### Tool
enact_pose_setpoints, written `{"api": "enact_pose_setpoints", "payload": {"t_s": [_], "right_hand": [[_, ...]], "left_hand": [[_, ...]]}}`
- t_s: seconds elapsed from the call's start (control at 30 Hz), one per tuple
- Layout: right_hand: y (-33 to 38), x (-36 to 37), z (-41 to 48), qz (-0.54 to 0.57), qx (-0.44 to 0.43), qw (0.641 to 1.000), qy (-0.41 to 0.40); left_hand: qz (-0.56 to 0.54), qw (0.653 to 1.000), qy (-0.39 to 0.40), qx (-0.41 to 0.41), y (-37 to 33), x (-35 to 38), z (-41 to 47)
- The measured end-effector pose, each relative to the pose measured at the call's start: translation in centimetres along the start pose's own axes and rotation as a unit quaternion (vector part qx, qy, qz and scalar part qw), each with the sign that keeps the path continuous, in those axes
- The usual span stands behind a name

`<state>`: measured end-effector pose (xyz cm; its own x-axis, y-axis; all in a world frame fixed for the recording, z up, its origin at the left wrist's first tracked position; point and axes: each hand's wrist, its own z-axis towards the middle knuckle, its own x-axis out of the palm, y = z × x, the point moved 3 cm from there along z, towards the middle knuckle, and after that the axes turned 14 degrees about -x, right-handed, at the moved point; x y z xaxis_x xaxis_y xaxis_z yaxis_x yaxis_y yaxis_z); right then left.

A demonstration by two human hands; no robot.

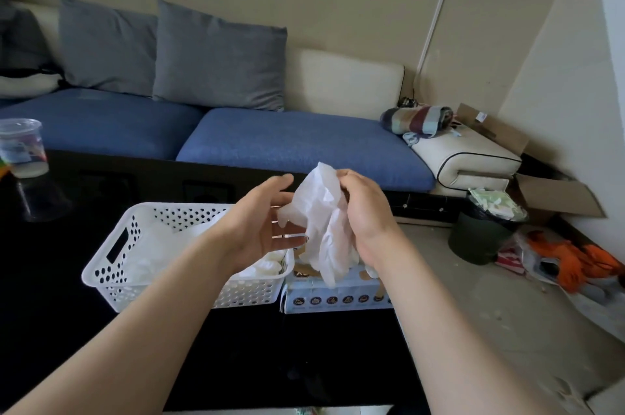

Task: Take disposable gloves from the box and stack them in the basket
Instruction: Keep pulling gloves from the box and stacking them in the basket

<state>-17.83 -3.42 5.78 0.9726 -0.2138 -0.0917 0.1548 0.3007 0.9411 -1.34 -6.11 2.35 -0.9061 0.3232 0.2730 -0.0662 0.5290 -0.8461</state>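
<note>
Clutching a crumpled glove (pixel 321 222) in right hand (pixel 363 215) above box (pixel 338 294), with left hand (pixel 260 223) relaxed alongside, perhaps touching. Next: flatten, lay in basket (pixel 101 267) beneath left hand.

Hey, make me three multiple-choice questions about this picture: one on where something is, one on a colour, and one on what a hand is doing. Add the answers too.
1. Relative to the white perforated plastic basket, where is the pale blue cardboard glove box?
A. Inside it
B. Just to its right on the black table
C. On the floor

2. What colour are the sofa's seat cushions?
A. Red
B. Blue
C. Green

3. What is the right hand doing?
A. Resting flat on the table
B. Hanging empty
C. Gripping a thin crumpled white disposable glove

Answers:
1 B, the box stands beside the basket's right end.
2 B, both seats are blue fabric.
3 C, its fingers curl round the glove above the box.
</note>
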Motion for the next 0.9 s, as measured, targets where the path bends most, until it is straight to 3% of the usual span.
{"api": "enact_pose_setpoints", "payload": {"t_s": [0.23, 0.37, 0.53, 0.73, 0.8, 0.9], "right_hand": [[-0.1, 1.8, -0.9, 0.031, 0.077, 0.990, 0.116], [-0.3, 2.8, -1.2, -0.103, 0.066, 0.969, 0.216], [-0.7, 3.1, -0.7, -0.087, 0.055, 0.977, 0.188], [-1.4, 2.7, -0.9, 0.069, 0.159, 0.965, 0.195], [-1.9, 2.6, -0.6, 0.008, 0.169, 0.965, 0.199], [-2.5, 2.8, 0.1, -0.174, 0.116, 0.966, 0.150]], "left_hand": [[-0.021, 0.989, -0.083, 0.121, -0.8, -1.8, -1.0], [-0.035, 0.985, -0.076, 0.152, -1.2, -2.4, -1.9], [-0.035, 0.982, -0.094, 0.159, -1.6, -3.2, -2.5], [-0.002, 0.975, -0.167, 0.149, -1.6, -4.0, -2.4], [0.042, 0.967, -0.205, 0.148, -1.6, -4.2, -2.2], [0.120, 0.937, -0.288, 0.157, -1.7, -5.0, -2.1]]}}
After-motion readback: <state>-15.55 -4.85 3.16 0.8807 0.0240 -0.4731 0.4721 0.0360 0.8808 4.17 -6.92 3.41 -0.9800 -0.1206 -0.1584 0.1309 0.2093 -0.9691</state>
